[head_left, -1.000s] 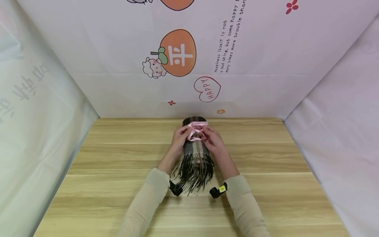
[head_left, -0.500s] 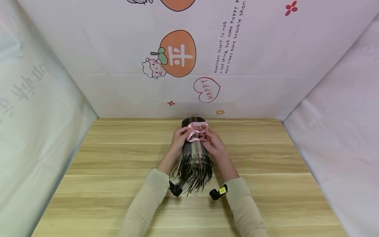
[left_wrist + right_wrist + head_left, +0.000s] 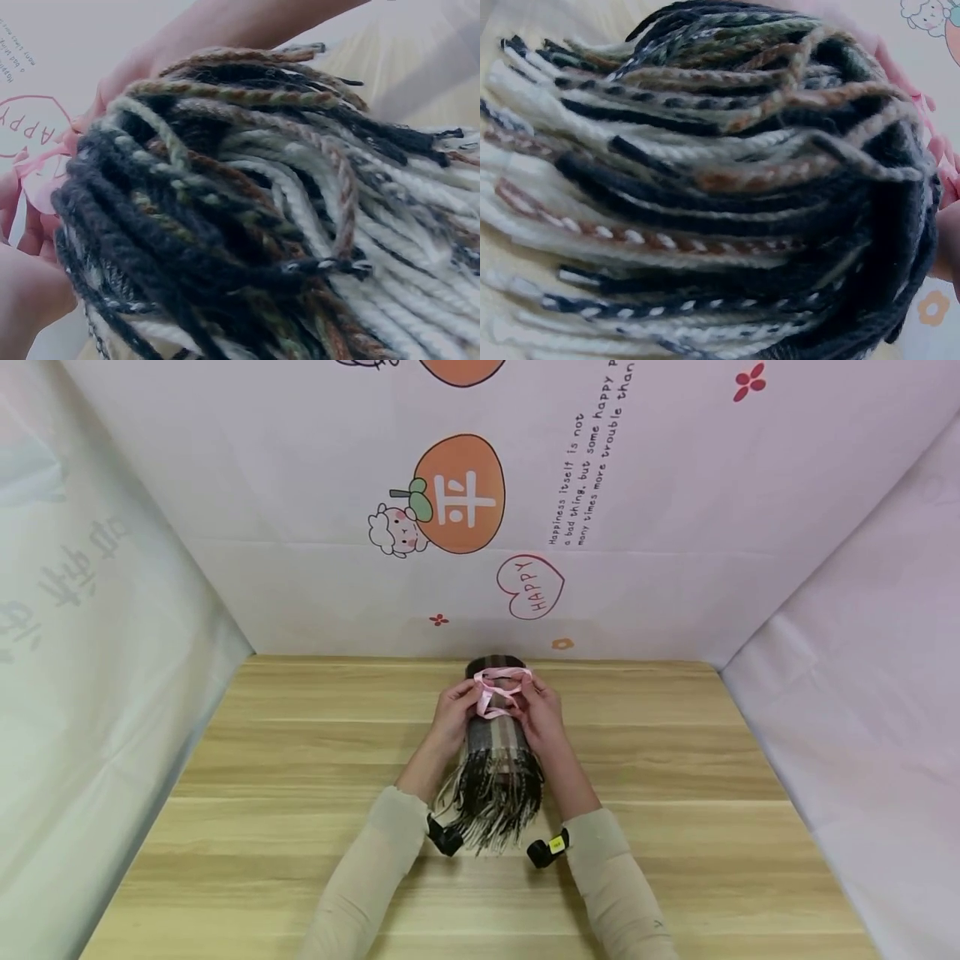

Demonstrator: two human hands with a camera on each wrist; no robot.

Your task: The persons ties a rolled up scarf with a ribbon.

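A rolled plaid scarf (image 3: 497, 739) in black, grey, beige and brown lies lengthwise on the wooden table, its fringe (image 3: 495, 802) toward the person. Over its far part runs a pink ribbon (image 3: 498, 692), arranged in loops. My left hand (image 3: 452, 714) pinches the ribbon at the scarf's left side. From the right side my right hand (image 3: 542, 710) pinches another part of the ribbon between thumb and fingers. Strands of fringe (image 3: 225, 195) fill most of the left wrist view, with pink ribbon (image 3: 46, 176) at the left edge. The fringe (image 3: 705, 187) likewise hides most of the right hand's work.
The wooden table (image 3: 660, 743) ends at a white printed backdrop (image 3: 337, 602) just behind the scarf. White sheets (image 3: 862, 660) hang on both sides. Black wrist cameras (image 3: 546, 852) sit at the cuffs, close to the fringe.
My right hand has shifted slightly outward and up, drawing its part of the ribbon to the right so the loops spread wider. The left hand stays nearly in place.
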